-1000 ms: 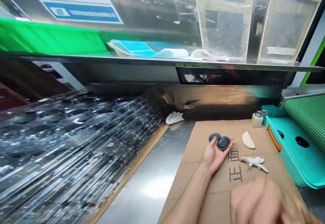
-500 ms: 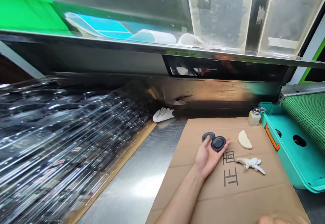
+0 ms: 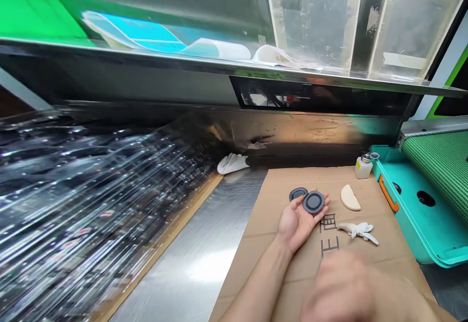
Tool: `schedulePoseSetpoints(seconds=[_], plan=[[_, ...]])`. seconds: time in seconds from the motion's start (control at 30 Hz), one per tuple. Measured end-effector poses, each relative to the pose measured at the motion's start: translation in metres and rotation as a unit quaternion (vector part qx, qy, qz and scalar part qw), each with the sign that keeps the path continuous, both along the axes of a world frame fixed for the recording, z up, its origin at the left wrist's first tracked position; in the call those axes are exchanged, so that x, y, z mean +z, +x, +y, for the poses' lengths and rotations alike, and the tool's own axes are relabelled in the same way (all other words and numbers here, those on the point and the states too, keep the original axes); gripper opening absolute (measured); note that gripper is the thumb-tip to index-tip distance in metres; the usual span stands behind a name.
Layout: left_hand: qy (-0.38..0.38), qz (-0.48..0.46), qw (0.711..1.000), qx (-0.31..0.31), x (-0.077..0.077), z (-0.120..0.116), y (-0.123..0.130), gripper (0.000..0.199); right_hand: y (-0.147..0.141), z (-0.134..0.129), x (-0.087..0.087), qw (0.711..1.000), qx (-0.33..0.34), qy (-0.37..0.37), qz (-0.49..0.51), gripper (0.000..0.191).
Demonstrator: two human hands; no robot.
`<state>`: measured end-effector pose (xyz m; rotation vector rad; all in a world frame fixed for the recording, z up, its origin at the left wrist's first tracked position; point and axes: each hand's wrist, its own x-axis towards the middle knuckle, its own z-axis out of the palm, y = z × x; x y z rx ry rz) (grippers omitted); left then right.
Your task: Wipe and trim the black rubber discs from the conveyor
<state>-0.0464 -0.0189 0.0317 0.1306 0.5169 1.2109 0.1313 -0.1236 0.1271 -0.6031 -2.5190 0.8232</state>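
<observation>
Head view: I'm watching the left hand cradling paired dark discs palm-up above the cardboard; they're lying beyond and leftward of the blurred right hand, whose grip I'm not able to tell.

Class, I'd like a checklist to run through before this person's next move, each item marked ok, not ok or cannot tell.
1. Left hand supports the front dark disc: ok, it rests on the fingers.
2. Rear dark disc joined to the front one: cannot tell.
3. Right hand free of any object: cannot tell, it is blurred.
4. Half-round cream pad lying on the cardboard sheet: ok.
5. Cardboard right of the left hand free of loose items: not ok, the pad and a crumpled white item lie there.
6. White bottle upright: ok.
</observation>
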Motion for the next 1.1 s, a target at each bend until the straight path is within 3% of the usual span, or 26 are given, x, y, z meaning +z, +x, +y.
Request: schedulePoseSetpoints(seconds=[0.07, 0.13, 0.2, 0.27, 0.33, 0.43, 0.57, 0.8, 0.97, 1.1], plan=[[0.008, 0.0, 1.0, -0.004, 0.002, -0.001, 0.0, 0.03, 0.002, 0.019, -0.011, 0.988, -0.125, 0.049, -0.077, 0.015], [0.018, -0.001, 1.0, -0.009, 0.004, -0.001, 0.001, 0.029, 0.011, 0.036, -0.029, 0.94, -0.257, 0.105, -0.199, 0.015], [0.027, 0.001, 1.0, -0.014, 0.004, -0.002, 0.002, 0.027, 0.022, 0.049, -0.047, 0.908, -0.298, 0.102, -0.277, 0.01], [0.033, 0.001, 0.999, -0.023, 0.004, -0.001, 0.003, 0.026, 0.029, 0.059, -0.06, 0.912, -0.295, 0.075, -0.276, 0.016], [0.036, 0.006, 0.999, -0.035, 0.002, -0.001, 0.004, 0.025, 0.03, 0.067, -0.065, 0.933, -0.289, 0.062, -0.204, 0.017], [0.041, 0.041, 0.997, -0.047, -0.002, 0.0, 0.006, 0.033, 0.018, 0.086, -0.063, 0.951, -0.291, 0.072, -0.078, 0.011], [0.066, 0.141, 0.987, -0.034, -0.01, -0.001, 0.013, 0.047, -0.005, 0.114, -0.068, 0.956, -0.279, 0.091, -0.017, 0.007], [0.14, 0.373, 0.917, -0.018, -0.027, -0.001, 0.028, 0.067, -0.013, 0.119, -0.092, 0.949, -0.289, 0.129, -0.006, 0.014], [0.128, 0.427, 0.894, -0.037, -0.026, -0.003, 0.024, 0.063, -0.012, 0.113, -0.086, 0.949, -0.28, 0.141, -0.038, 0.015], [0.161, 0.47, 0.865, -0.069, -0.018, -0.009, 0.023, 0.063, -0.004, 0.112, -0.074, 0.958, -0.257, 0.108, -0.067, 0.015]])
